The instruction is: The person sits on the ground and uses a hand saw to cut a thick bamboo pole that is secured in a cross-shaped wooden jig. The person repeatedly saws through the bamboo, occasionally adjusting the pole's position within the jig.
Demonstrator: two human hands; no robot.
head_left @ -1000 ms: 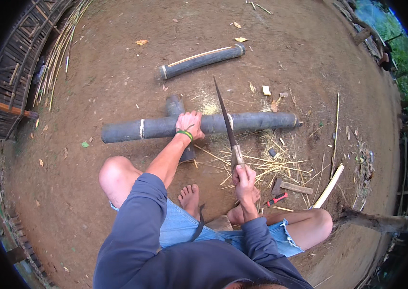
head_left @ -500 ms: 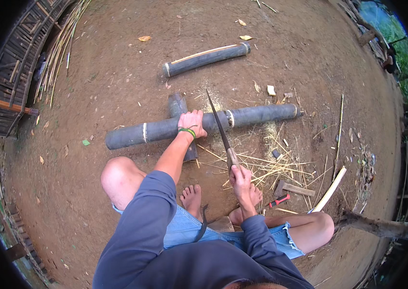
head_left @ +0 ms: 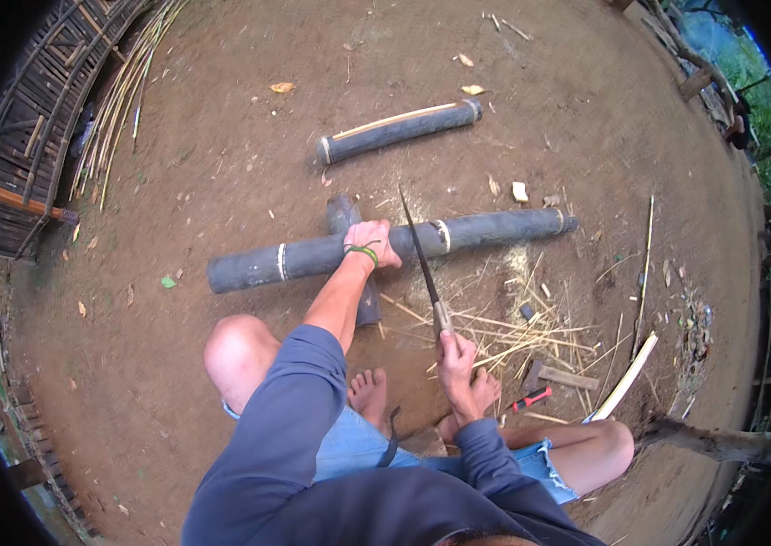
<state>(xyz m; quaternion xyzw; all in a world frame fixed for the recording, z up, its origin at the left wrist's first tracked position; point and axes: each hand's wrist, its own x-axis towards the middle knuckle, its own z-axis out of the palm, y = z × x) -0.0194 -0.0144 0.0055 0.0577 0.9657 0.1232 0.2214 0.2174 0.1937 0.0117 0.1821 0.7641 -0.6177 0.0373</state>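
Observation:
A long dark bamboo pole (head_left: 504, 229) with pale node rings lies crosswise before me, propped on a shorter dark bamboo piece (head_left: 343, 214). My left hand (head_left: 371, 244) is closed over the top of the pole, above that support. In my right hand (head_left: 458, 362) is the wooden handle of a handsaw (head_left: 424, 268). Its thin, tapering blade points away from me and crosses the pole just left of a node ring, to the right of my left hand. Whether the teeth have cut into the pole cannot be made out.
Beyond lies a shorter bamboo section (head_left: 404, 130) with a pale strip along it. Thin bamboo slivers (head_left: 531, 337), a hatchet-like tool (head_left: 568, 376) and a red-handled tool (head_left: 531, 399) lie at right. A bamboo structure (head_left: 26, 136) and long sticks (head_left: 117, 100) are at far left.
The whole view has shifted a little, so the ground and poles appear lower and further right. Both hands keep their grips, and the saw still lies across the pole.

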